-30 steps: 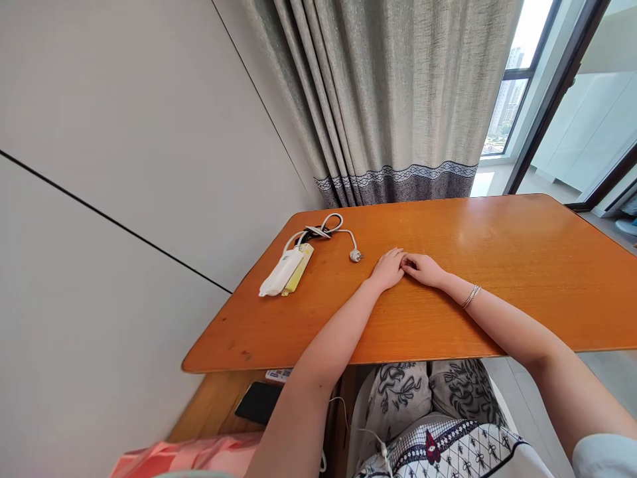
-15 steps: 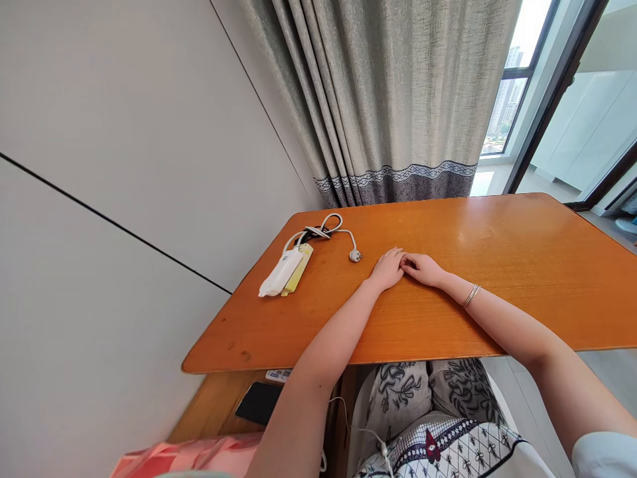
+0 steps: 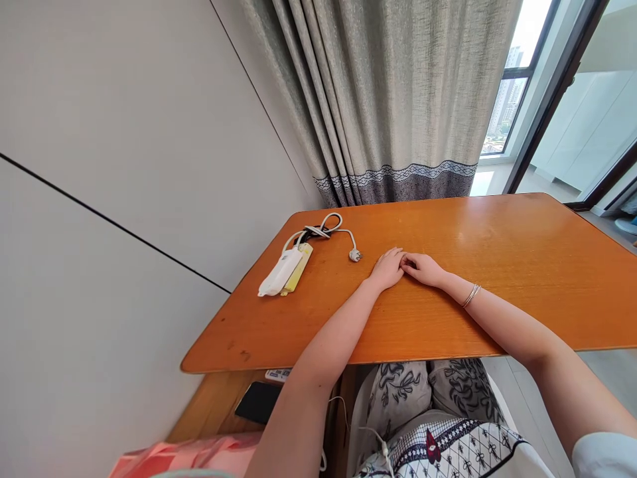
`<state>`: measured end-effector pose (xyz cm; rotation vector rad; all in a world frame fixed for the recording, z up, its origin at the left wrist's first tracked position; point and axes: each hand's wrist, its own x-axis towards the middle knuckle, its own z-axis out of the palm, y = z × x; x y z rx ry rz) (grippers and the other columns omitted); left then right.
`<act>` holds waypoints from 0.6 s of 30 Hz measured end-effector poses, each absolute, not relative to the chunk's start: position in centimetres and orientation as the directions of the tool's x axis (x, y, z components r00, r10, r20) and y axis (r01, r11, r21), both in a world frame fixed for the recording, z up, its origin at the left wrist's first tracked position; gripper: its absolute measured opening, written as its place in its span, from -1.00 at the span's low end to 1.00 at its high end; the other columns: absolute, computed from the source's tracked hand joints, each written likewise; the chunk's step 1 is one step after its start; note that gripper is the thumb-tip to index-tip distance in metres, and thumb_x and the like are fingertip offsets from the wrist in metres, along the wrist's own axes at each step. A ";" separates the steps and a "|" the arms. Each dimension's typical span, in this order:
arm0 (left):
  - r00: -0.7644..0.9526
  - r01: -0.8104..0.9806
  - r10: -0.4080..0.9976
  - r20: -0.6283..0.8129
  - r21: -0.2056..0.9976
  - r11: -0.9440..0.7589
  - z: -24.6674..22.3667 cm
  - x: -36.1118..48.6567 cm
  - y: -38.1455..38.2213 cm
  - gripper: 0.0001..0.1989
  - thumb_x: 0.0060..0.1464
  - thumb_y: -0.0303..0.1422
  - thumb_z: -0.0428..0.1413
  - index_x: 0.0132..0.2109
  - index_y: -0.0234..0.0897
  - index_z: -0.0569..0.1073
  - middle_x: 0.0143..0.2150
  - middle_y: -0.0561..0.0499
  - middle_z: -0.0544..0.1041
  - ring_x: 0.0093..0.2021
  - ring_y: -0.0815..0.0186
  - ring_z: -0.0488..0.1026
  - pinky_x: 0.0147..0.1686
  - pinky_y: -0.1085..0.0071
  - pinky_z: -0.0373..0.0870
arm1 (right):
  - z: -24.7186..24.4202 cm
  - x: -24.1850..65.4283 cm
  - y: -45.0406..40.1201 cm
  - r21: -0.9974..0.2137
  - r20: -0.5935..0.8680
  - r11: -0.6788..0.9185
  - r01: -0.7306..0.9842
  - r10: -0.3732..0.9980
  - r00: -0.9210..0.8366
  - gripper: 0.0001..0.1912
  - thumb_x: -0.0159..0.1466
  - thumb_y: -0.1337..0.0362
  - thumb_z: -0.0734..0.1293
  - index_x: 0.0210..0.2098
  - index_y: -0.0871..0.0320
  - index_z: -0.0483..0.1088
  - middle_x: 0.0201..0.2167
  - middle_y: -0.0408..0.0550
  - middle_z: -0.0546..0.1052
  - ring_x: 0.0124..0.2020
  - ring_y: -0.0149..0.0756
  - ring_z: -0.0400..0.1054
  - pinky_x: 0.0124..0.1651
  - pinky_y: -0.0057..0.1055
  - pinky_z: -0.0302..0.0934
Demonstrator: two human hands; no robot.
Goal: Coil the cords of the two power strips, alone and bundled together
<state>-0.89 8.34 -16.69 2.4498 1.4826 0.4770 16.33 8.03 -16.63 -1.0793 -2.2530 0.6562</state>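
My left hand (image 3: 388,269) lies palm down on the orange wooden table (image 3: 497,245), its fingers stretched out and nothing under them that I can see. Against its fingers rests my right hand (image 3: 424,270), loosely curled, thumb and fingertips together, with no object showing in it. To the left of both hands is a white cord plug (image 3: 355,255), apart from them. Its cord loops back toward a white power strip (image 3: 280,272), which lies alongside a yellow power strip (image 3: 297,271). A black cord (image 3: 312,232) is bundled behind the strips.
A pale wall (image 3: 124,299) borders the table on the left, and a grey curtain (image 3: 413,99) hangs behind it. Below the near edge, a black phone (image 3: 258,402) lies on a lower wooden surface beside a pink bag (image 3: 199,457). A thin white cable (image 3: 371,431) crosses my lap.
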 end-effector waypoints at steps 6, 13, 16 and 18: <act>0.431 0.809 0.889 0.154 0.370 -0.456 -16.7 -1.0 8.4 -0.50 0.16 -0.52 0.03 0.25 -0.43 0.43 0.39 -0.29 0.36 0.43 -0.01 0.25 0.43 0.09 0.15 | -16.6 16.2 8.0 -0.628 0.259 0.555 0.546 0.810 -0.525 -0.92 0.33 0.34 0.28 -0.28 0.15 0.42 -0.35 -0.10 0.53 -0.37 -0.35 0.30 -0.22 -0.42 0.15; 0.434 0.796 0.885 0.170 0.387 -0.465 -16.8 -1.0 8.4 -0.51 0.15 -0.50 0.06 0.24 -0.37 0.43 0.39 -0.28 0.35 0.41 -0.01 0.27 0.41 0.05 0.19 | -16.4 16.2 7.8 -0.614 0.246 0.550 0.566 0.815 -0.524 -0.90 0.35 0.34 0.27 -0.26 0.16 0.43 -0.31 -0.07 0.56 -0.33 -0.33 0.36 -0.18 -0.41 0.19; 0.416 0.757 0.874 0.251 0.436 -0.486 -16.3 -1.8 9.0 -0.44 0.06 -0.47 0.17 0.24 -0.32 0.42 0.43 -0.26 0.29 0.41 -0.01 0.28 0.40 0.06 0.21 | -16.3 16.2 7.7 -0.608 0.233 0.546 0.577 0.817 -0.527 -0.87 0.37 0.31 0.27 -0.15 0.14 0.46 -0.26 -0.07 0.60 -0.31 -0.33 0.41 -0.17 -0.40 0.23; 0.302 0.717 0.869 0.391 0.508 -0.477 -15.9 -3.1 10.1 -0.46 0.00 -0.50 0.20 0.18 -0.29 0.44 0.41 -0.24 0.32 0.40 0.01 0.28 0.42 0.07 0.19 | -16.3 16.2 7.7 -0.597 0.220 0.547 0.587 0.815 -0.537 -0.84 0.38 0.30 0.29 -0.10 0.14 0.47 -0.22 -0.04 0.62 -0.26 -0.30 0.45 -0.12 -0.38 0.25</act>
